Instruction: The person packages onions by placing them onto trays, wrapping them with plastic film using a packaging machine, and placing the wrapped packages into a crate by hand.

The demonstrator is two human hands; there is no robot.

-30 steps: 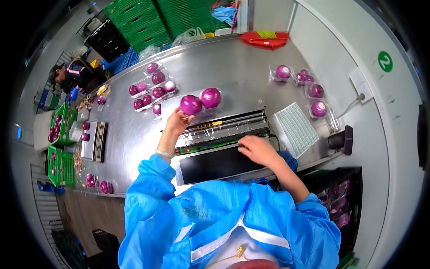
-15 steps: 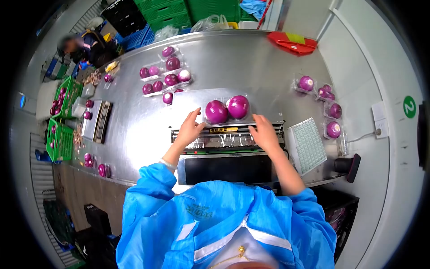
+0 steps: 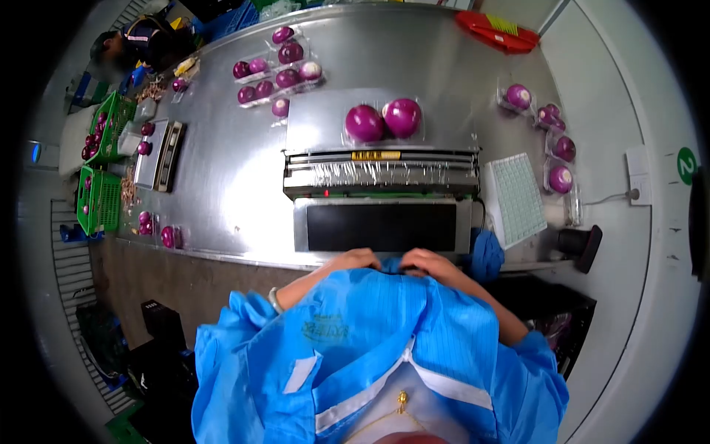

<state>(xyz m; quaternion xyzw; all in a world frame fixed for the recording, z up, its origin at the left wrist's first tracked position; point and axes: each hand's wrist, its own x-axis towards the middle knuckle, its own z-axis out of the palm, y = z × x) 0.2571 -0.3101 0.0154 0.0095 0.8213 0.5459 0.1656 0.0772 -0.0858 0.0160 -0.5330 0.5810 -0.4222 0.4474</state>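
Observation:
My left hand [image 3: 355, 260] and my right hand [image 3: 425, 262] are close together at the front of my blue jacket [image 3: 355, 318], below the table edge. Both have curled fingers, and what they hold, if anything, is hidden. Beyond them lies a black heating plate [image 3: 381, 227], with the film wrapping machine [image 3: 381, 174] behind it. Two large purple onions [image 3: 365, 123] rest in a clear tray on the metal plate at the machine's far side, touched by neither hand.
Packed onions [image 3: 287, 78] stand at the back left, others [image 3: 560, 179] at the right. A pale green label sheet stack [image 3: 518, 200], a black scanner [image 3: 579, 247] and a red bag [image 3: 498, 32] are nearby. A person [image 3: 148, 41] works far left, near green crates [image 3: 100, 201].
Both hands have drawn back from beside the two onions to the front of my jacket. The tray of onions stays on the metal plate. The view has shifted.

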